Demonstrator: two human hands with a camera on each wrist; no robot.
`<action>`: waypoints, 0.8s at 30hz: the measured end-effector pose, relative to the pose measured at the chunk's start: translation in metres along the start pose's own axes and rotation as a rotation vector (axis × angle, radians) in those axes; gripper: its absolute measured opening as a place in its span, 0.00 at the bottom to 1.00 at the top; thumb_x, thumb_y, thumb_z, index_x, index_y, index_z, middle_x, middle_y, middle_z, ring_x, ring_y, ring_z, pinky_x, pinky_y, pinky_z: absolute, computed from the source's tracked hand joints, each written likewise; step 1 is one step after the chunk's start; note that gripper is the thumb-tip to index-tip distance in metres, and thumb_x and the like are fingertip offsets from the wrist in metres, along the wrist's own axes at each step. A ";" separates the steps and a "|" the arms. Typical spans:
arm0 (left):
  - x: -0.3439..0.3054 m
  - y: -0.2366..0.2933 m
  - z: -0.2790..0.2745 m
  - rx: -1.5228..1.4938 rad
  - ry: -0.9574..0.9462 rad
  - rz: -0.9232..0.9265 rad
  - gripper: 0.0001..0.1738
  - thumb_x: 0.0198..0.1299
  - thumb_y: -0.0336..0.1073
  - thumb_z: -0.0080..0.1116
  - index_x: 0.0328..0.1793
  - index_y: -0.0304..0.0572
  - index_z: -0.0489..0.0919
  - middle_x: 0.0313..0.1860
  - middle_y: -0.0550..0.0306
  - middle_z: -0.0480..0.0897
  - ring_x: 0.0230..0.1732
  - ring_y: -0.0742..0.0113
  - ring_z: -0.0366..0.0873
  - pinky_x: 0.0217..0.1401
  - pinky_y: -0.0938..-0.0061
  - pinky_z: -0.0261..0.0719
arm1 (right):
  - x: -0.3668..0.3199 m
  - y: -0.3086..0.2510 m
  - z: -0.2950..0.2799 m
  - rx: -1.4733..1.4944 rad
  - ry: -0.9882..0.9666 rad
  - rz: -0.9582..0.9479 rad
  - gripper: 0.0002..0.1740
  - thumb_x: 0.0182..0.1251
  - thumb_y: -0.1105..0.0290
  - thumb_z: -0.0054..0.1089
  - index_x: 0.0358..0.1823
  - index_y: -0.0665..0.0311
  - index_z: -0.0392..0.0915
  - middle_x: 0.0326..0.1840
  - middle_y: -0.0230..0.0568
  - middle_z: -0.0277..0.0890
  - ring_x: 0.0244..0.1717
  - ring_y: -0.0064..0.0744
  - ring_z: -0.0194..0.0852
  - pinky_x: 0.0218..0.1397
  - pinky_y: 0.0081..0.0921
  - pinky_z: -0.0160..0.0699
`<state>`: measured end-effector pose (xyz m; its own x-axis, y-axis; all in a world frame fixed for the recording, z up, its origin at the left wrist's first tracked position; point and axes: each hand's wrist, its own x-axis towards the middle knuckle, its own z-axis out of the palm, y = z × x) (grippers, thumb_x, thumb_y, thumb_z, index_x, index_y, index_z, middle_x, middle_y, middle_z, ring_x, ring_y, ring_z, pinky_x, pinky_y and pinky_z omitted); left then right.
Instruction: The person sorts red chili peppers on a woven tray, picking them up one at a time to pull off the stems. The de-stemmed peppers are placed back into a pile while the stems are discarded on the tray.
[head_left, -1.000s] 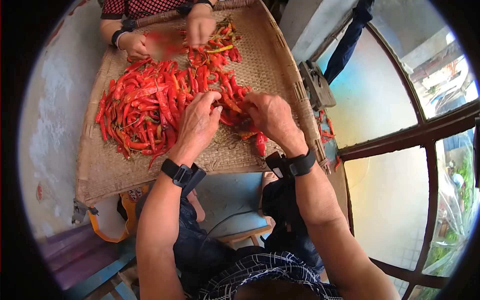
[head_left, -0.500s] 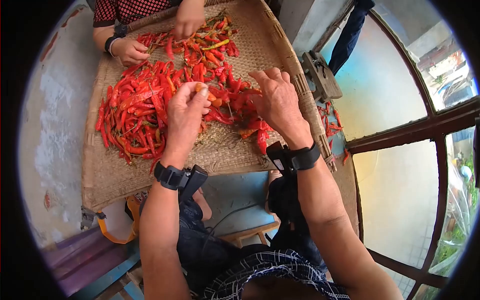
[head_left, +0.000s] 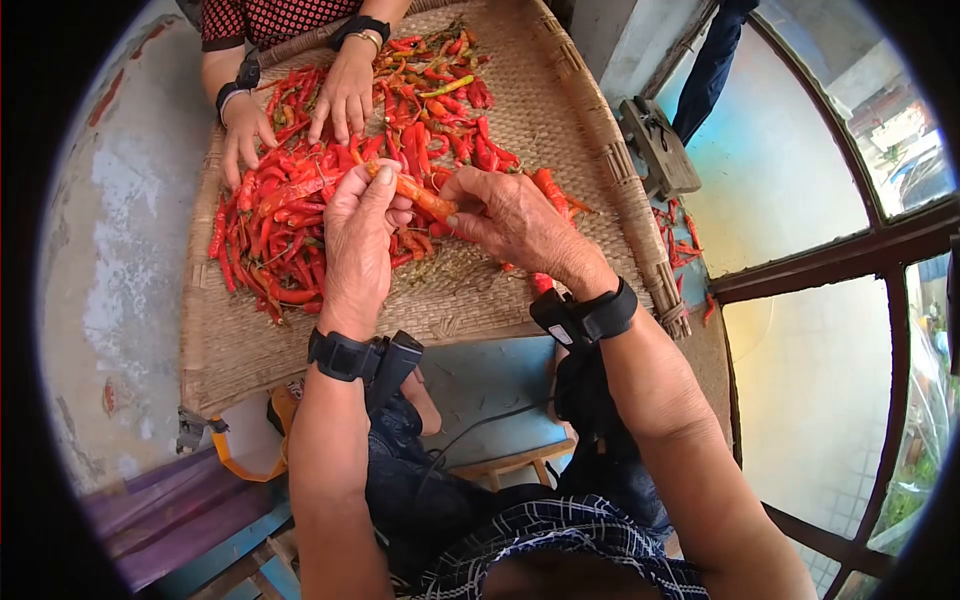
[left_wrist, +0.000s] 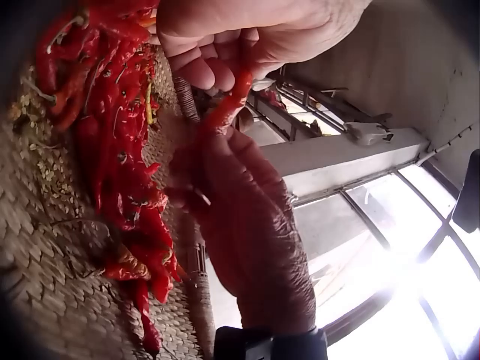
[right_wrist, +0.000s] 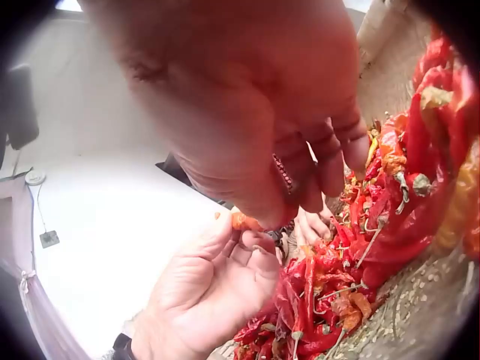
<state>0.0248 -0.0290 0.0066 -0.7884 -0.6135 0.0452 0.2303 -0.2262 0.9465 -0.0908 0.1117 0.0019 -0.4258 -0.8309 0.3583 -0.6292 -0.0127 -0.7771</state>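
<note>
An orange-red chili pepper [head_left: 425, 197] is stretched between both hands above the pile. My left hand [head_left: 358, 240] pinches one end between thumb and fingers. At its other end, the thumb and fingers of my right hand [head_left: 525, 220] grip it; the left wrist view shows this chili [left_wrist: 227, 105] spanning the two hands. Below and to the left lies a heap of red chilies [head_left: 285, 210] on a wide woven tray [head_left: 250, 345]. More chilies, several wrinkled and with stems, lie beneath my right hand in the right wrist view.
Across the tray another person's two hands [head_left: 345, 95] rest on the heap, fingers spread. A raised rim [head_left: 640, 220] borders the tray at right. Beyond it are a small wooden board [head_left: 665, 150], loose chilies [head_left: 688, 240] and a framed window [head_left: 800, 180].
My right hand has come left from the loose chilies to the chili in my left hand. The other person's hands have moved from the far chilies onto the heap.
</note>
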 end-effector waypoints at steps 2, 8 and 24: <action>-0.002 0.004 0.005 -0.039 0.005 -0.015 0.12 0.67 0.39 0.55 0.50 0.40 0.76 0.36 0.66 0.77 0.35 0.79 0.73 0.40 0.84 0.73 | 0.001 -0.001 0.000 0.041 0.012 0.030 0.07 0.56 0.74 0.62 0.34 0.68 0.75 0.27 0.49 0.77 0.32 0.49 0.78 0.35 0.38 0.75; -0.003 -0.005 0.000 0.106 -0.111 -0.055 0.11 0.66 0.39 0.56 0.46 0.40 0.77 0.32 0.67 0.78 0.30 0.81 0.73 0.34 0.85 0.72 | 0.001 -0.005 -0.004 0.086 -0.008 0.058 0.07 0.55 0.75 0.61 0.35 0.68 0.76 0.25 0.48 0.78 0.29 0.48 0.79 0.34 0.36 0.77; 0.001 0.018 -0.028 0.039 0.103 0.069 0.20 0.66 0.35 0.55 0.60 0.30 0.71 0.44 0.51 0.81 0.38 0.71 0.80 0.45 0.78 0.79 | 0.002 0.022 -0.014 -0.711 -0.102 0.165 0.13 0.55 0.65 0.62 0.43 0.57 0.80 0.41 0.43 0.80 0.46 0.49 0.75 0.48 0.40 0.76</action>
<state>0.0446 -0.0551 0.0149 -0.7084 -0.7012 0.0799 0.2584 -0.1524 0.9540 -0.1145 0.1176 -0.0078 -0.5108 -0.8388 0.1885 -0.8463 0.4521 -0.2817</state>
